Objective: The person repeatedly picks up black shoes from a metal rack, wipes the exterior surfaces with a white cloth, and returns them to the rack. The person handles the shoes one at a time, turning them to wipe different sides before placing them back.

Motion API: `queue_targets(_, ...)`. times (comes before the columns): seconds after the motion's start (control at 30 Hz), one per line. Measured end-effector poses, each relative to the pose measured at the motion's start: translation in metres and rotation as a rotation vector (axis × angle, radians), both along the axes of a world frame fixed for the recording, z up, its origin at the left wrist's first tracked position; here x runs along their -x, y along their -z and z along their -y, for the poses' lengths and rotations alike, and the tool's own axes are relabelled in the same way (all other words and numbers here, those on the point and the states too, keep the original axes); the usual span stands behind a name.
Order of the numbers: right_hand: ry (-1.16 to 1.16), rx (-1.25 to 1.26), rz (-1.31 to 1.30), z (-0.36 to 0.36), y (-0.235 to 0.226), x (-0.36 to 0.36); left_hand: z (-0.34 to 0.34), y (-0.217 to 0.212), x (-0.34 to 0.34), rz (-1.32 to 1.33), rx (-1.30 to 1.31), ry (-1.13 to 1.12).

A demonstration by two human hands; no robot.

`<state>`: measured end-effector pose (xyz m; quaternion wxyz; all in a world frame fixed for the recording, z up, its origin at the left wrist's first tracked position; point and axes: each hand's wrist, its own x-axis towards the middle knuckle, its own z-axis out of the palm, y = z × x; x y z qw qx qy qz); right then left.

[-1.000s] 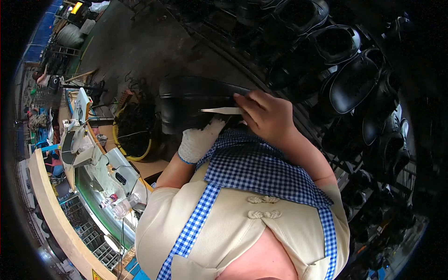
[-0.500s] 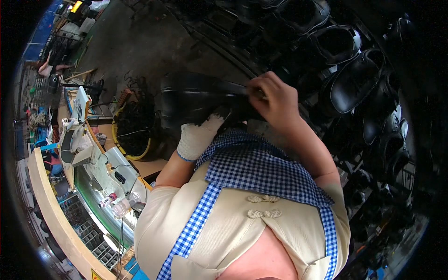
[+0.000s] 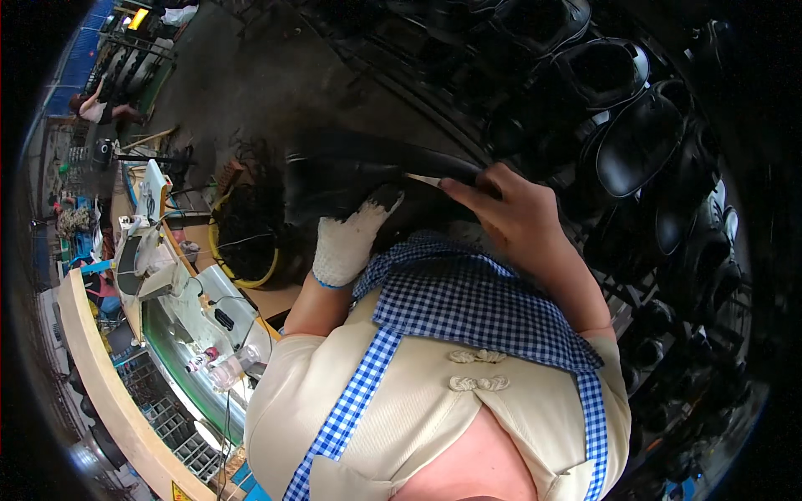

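Observation:
A glossy black boot (image 3: 334, 179) lies crosswise before me, dark and partly blurred. My left hand (image 3: 349, 240), in a white knitted glove with blackened fingertips, grips it from the near side; some of the fingers are lost against the black. My right hand (image 3: 516, 204) is bare and closed around a small knife (image 3: 424, 179). Its thin, pale, pointed blade juts left from the fingers over the boot. Whether the edge touches the boot I cannot tell. The knife's handle is hidden in the hand.
Racks of black boots (image 3: 639, 142) line the right side. A yellow-rimmed basket (image 3: 269, 265) full of black scraps stands left of the boot. Beyond my left elbow is a workbench (image 3: 180, 309) with bottles and cords. Another person (image 3: 98, 108) is at the far left.
My right hand has shifted right and slightly down, and the knife blade now shows. The boot and my left hand have moved slightly. The far person has changed posture.

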<state>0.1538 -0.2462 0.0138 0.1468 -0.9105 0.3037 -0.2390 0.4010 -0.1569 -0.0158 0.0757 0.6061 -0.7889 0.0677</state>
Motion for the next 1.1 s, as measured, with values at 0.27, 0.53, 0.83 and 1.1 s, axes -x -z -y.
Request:
queue_targets(0.27, 0.031, -0.063, 0.047, -0.002, 0.01, -0.003, 0.002, -0.007, 0.004, -0.097, 0.004, 0.0)
queue_targets(0.53, 0.099, 0.029, 0.007, -0.005, 0.002, -0.001, 0.003, -0.001, 0.002, -0.102, -0.018, 0.016)
queue_targets(0.83, 0.102, 0.099, -0.011, -0.001, 0.002, -0.007, 0.007, 0.002, 0.004, 0.095, 0.019, 0.043)
queue_targets(1.1, 0.177, -0.208, 0.193, 0.009, 0.017, 0.013, 0.007, -0.008, 0.005, -0.118, -0.046, 0.023)
